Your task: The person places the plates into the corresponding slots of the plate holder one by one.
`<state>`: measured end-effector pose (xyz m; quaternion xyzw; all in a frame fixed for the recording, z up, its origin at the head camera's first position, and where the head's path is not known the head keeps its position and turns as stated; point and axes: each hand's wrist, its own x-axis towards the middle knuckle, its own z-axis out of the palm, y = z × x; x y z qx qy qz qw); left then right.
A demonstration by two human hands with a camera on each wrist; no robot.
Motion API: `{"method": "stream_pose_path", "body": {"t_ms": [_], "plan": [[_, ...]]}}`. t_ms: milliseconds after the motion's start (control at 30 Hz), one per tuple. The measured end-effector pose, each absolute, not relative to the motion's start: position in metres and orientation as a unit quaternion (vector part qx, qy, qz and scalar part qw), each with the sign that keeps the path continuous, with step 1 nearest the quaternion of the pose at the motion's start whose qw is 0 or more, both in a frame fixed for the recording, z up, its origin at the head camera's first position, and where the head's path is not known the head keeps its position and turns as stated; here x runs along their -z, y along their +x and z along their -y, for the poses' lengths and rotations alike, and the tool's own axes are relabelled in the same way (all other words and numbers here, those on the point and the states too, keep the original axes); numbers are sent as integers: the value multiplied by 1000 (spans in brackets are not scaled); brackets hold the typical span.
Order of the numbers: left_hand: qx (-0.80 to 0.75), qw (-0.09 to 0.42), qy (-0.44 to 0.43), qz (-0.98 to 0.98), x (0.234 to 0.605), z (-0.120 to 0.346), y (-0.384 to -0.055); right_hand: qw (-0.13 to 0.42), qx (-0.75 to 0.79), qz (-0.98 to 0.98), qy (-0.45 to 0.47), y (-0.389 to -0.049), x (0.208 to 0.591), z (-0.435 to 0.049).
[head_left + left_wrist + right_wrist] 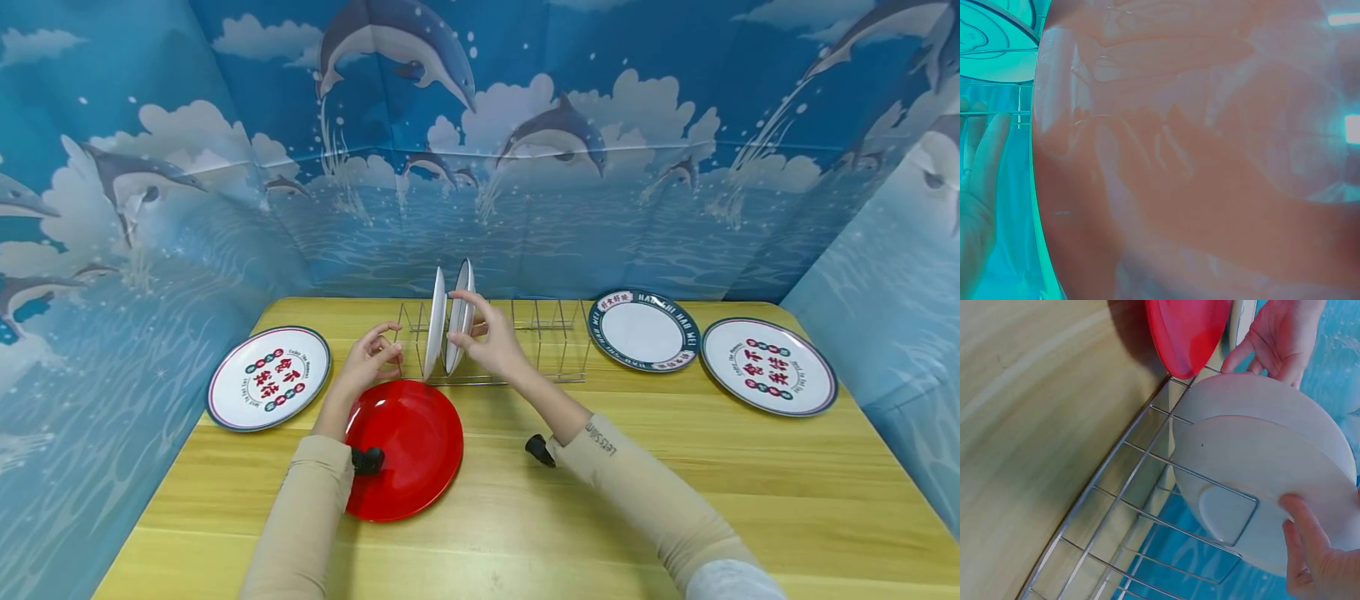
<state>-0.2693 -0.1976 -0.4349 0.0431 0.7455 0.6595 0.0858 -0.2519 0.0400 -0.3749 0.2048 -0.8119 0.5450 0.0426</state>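
Note:
Two white plates stand on edge in a wire dish rack point(551, 379): a left plate point(434, 325) and a dark-rimmed right plate point(453, 354). My right hand point(491, 337) holds the right plate, thumb and index finger over its edge. In the right wrist view, a right-hand finger point(1304, 519) rests on that plate's pale underside point(1241, 462). My left hand point(367, 358) is at the rack's left end, fingers loosely bent with a gap between thumb and index finger. Its fingers point(997, 140) reach a rack wire point(997, 114) in the left wrist view.
A glossy red plate point(412, 450) lies in front of the rack, partly under my left forearm. One printed plate point(270, 379) lies at left; a blue-rimmed plate point(643, 330) and another printed plate point(768, 367) lie at right. Dolphin-patterned cloth point(525, 208) encloses the wooden table point(600, 517).

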Motion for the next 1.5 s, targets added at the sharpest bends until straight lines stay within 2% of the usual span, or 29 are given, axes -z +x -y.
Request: {"method": "stream_pose_path", "body": {"t_ms": [267,767,1067,1200,1367,1500], "plan": [[-662,97,32,-743,420,194,-260,33,-543,818,185,-250,383,-35],[-661,95,44,-743,421,195,-261,35,-516,830,210,-249,395,-34],[-662,92,37,-743,425,194,-262,20,-535,812,234,-247,384,-57],[-654,87,42,-750,434,196,-267,42,-609,764,207,-244,370,-82],[-650,80,48,-754,441,198,-271,97,-655,735,148,-232,347,-123],[-651,80,47,-753,440,198,-270,146,-667,726,80,-230,348,-163]]}}
